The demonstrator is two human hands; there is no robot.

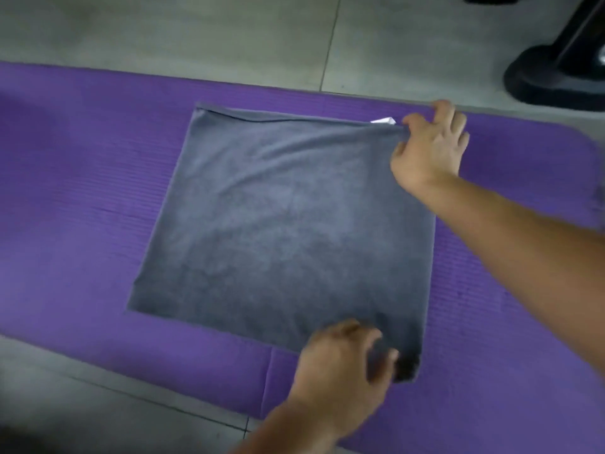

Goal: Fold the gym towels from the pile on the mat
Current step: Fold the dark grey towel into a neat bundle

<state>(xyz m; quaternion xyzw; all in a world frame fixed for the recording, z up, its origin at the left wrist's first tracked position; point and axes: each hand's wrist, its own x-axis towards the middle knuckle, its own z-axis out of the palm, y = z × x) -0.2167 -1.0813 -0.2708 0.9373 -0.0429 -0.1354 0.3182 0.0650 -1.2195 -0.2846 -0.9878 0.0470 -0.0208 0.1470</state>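
Right hand (429, 149) sits at about 2 o'clock on the grey towel (284, 217), thumb and forefinger pinching the far right corner while the other fingers fan out loosely over the purple mat (82, 175). Left hand (340, 358) is at about 5 o'clock, fingers curled round the near right corner, which bunches darkly under them; motion blur keeps me from seeing exactly how much cloth it holds.

The towel lies spread nearly flat in the middle of the mat, roughly square, with faint creases running out from the pinched far corner. Along its far edge, at 12 o'clock, a thin strip of a second layer shows, so it looks folded once already. A small white tag (383, 120) pokes out just beside the right thumb. The pile of towels is out of frame. Past the mat lies tiled floor (196, 34), and a black equipment base (553, 80) stands at 1 o'clock, well apart from the towel.

With both hands on the right-hand corners, the step in hand seems to be the next fold of this one towel. That move would call for lifting the two corners together, carrying the right edge over toward 9 o'clock, keeping it taut so the layers do not slide, and landing it square on the left edge before smoothing.
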